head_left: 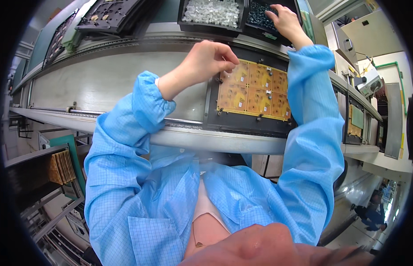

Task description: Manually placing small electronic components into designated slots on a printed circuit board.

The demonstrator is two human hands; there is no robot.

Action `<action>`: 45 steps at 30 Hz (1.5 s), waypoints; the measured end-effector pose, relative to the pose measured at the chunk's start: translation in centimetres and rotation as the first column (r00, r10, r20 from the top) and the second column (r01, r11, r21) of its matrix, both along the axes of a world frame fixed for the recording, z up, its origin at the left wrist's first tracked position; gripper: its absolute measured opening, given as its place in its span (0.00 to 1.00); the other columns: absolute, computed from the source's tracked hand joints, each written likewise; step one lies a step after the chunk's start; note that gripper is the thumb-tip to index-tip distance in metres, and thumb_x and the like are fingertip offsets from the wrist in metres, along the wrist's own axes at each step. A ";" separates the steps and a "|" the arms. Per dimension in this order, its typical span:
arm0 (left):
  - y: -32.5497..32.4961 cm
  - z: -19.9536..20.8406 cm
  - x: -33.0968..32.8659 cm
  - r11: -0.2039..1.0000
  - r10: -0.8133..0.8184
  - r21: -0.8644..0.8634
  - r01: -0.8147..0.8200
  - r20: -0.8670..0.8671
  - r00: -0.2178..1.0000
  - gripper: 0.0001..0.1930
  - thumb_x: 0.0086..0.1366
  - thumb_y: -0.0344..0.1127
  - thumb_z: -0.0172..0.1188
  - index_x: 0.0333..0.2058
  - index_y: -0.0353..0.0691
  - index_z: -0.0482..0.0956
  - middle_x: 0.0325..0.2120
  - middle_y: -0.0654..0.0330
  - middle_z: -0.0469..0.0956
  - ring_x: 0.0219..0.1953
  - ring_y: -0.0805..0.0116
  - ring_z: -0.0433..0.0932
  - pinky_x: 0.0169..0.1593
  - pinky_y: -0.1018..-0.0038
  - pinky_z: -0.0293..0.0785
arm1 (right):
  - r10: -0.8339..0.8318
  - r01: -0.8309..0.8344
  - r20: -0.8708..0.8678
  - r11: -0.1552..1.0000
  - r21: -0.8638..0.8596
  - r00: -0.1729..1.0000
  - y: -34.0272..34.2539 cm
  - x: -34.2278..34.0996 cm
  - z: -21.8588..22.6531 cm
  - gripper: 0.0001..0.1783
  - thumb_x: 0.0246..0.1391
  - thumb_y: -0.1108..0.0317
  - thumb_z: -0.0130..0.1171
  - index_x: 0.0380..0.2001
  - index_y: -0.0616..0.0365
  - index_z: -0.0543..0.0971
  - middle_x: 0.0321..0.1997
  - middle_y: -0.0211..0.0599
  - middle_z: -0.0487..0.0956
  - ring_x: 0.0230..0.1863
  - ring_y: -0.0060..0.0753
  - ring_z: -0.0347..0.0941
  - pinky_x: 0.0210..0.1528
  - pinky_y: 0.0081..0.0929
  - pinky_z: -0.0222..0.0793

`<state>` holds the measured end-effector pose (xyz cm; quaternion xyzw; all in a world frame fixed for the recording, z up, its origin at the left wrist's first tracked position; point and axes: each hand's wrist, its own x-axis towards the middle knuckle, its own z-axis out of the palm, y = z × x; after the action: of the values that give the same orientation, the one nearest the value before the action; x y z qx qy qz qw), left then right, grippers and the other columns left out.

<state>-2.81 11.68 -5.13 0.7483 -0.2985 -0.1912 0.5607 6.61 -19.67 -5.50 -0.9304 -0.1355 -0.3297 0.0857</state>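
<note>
My left hand (209, 62) hangs over the left edge of a yellow circuit board panel (253, 88), its thumb and forefinger pinched together. Whatever sits between those fingertips is too small to make out. The panel lies in a black carrier frame (213, 113) and is divided into several boards, with a couple of small white parts standing on it. At the far right, my right hand (285, 23) reaches into a black bin (272, 37) of small dark parts (258, 17), thumb and fingers apart. Beside it, another black bin (193, 27) holds many small white connectors (211, 12).
The carrier rests on a metal conveyor line (104, 84) with a front rail (224, 138). Stacked black trays (111, 17) stand at the far left. Below left is a rack holding upright boards (62, 166). Another board (356, 119) lies farther right along the line.
</note>
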 end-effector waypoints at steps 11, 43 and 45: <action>0.3 0.3 -0.1 0.998 0.014 0.056 -0.012 -0.035 0.999 0.09 0.58 0.24 0.62 0.39 0.32 0.83 0.32 0.60 0.84 0.34 0.77 0.80 0.41 0.79 0.77 | -0.210 0.181 -0.686 0.977 -0.116 0.696 2.4 5.7 -0.3 0.33 0.66 0.40 0.43 0.59 0.54 0.74 0.58 0.53 0.76 0.60 0.57 0.71 0.62 0.43 0.66; -6.1 -1.6 1.8 0.921 -0.194 0.359 -0.152 0.760 0.621 0.06 0.51 0.26 0.63 0.30 0.38 0.81 0.27 0.55 0.82 0.39 0.53 0.80 0.43 0.63 0.77 | 0.109 -0.083 -0.101 0.967 0.240 0.989 4.3 -8.1 3.6 0.13 0.54 0.59 0.65 0.29 0.58 0.80 0.29 0.50 0.80 0.34 0.56 0.78 0.38 0.42 0.74; -5.9 -1.9 1.6 0.930 -0.177 0.336 -0.150 0.766 0.618 0.05 0.51 0.26 0.63 0.29 0.38 0.81 0.27 0.54 0.82 0.39 0.53 0.80 0.43 0.62 0.77 | 0.177 -0.143 -0.109 0.953 0.266 0.978 4.4 -9.0 3.5 0.13 0.60 0.58 0.63 0.33 0.59 0.81 0.24 0.40 0.80 0.24 0.35 0.75 0.29 0.29 0.70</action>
<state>-1.17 5.74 -7.03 0.8446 -0.4775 0.0989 0.2213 -2.35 -15.31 -1.95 -0.9171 -0.1606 -0.2742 0.2408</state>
